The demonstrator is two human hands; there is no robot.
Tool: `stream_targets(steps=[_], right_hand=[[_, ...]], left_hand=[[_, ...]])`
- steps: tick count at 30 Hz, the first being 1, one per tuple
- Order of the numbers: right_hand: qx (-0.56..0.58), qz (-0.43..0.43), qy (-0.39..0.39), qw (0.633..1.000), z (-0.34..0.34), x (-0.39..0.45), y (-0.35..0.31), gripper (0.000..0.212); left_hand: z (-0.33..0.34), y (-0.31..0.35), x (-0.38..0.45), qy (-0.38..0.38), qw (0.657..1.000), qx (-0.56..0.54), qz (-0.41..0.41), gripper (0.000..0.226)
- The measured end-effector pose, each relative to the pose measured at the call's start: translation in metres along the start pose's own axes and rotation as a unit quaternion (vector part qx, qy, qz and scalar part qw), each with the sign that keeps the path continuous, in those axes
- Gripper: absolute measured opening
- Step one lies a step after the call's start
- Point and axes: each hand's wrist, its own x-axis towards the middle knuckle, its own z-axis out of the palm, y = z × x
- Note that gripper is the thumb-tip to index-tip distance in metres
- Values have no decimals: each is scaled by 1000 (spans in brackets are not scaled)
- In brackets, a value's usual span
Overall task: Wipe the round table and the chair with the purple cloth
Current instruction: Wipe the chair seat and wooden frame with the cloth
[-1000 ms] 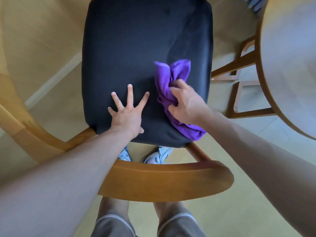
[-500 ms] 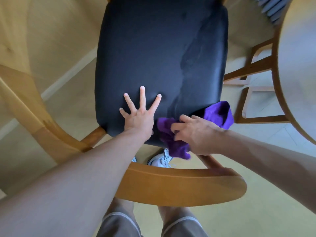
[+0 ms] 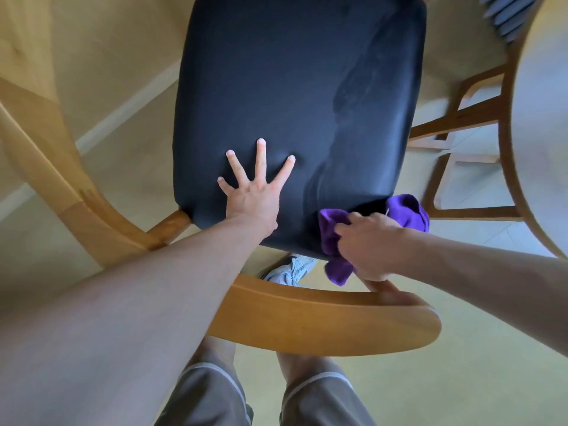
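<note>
Floor [image 3: 92, 50]: I see pale wood boards all round, with a lighter strip running slantwise at the left; it fills the room as far as I can see.
Round table [image 3: 547, 124]: its curved rim and pale top come in at the right edge, well apart from both hands. I cannot tell from here whether it has been wiped.
Chair [image 3: 322, 318]: I look straight down over its curved wooden back rail, standing behind it.
Seat [image 3: 292, 87]: a dark padded cushion, with faint streaks down its right half that I judge to be damp wipe marks.
Left hand [image 3: 253, 196]: flat on the near part of the seat, fingers straight and spread wide, holding nothing. I take it as a brace to steady the chair.
Right hand [image 3: 372, 244]: at the seat's near right corner, fingers curled round the bunched cloth.
Purple cloth [image 3: 408, 210]: crumpled over that corner, one end poking out past the seat edge and one hanging below the hand. I judge the stroke is ending at the edge.
</note>
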Motion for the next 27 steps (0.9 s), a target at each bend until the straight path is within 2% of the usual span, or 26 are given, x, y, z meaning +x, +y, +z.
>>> stream_targets(steps=[3,6,9,14,16,17,19,22,24,27], right_hand=[[27,-74,136,988,-16,11,-23,32],[-5,-95,159,983,-15,26,-30,30],[-38,-71,115,990,-1,26,-20,28],[-44,26,-78,996,-3,11,5,43],[-15,30,-95,995,-12,8,9,40],[-2,18,-66,998,-17,8,9,35],[19,-3,43,999,-23,9,5,25],[34,-27,170,984,-23,17,-8,27],[34,-44,192,980,-11,25,-17,35],[70,-36,161,984,7,28,-12,48]], left_hand=[[-5,-2,-2,8,1000,14,6,134],[-5,-3,-3,22,1000,20,7,127],[-5,-3,-1,14,1000,18,6,133],[-6,-2,-3,17,1000,15,6,139],[-6,-1,-5,15,1000,11,7,138],[-6,-1,-5,18,1000,13,8,137],[-7,-1,-5,18,1000,15,8,136],[-8,-2,-6,23,1000,16,5,132],[-9,-2,-6,20,1000,13,4,133],[-8,-3,-4,16,1000,4,8,138]])
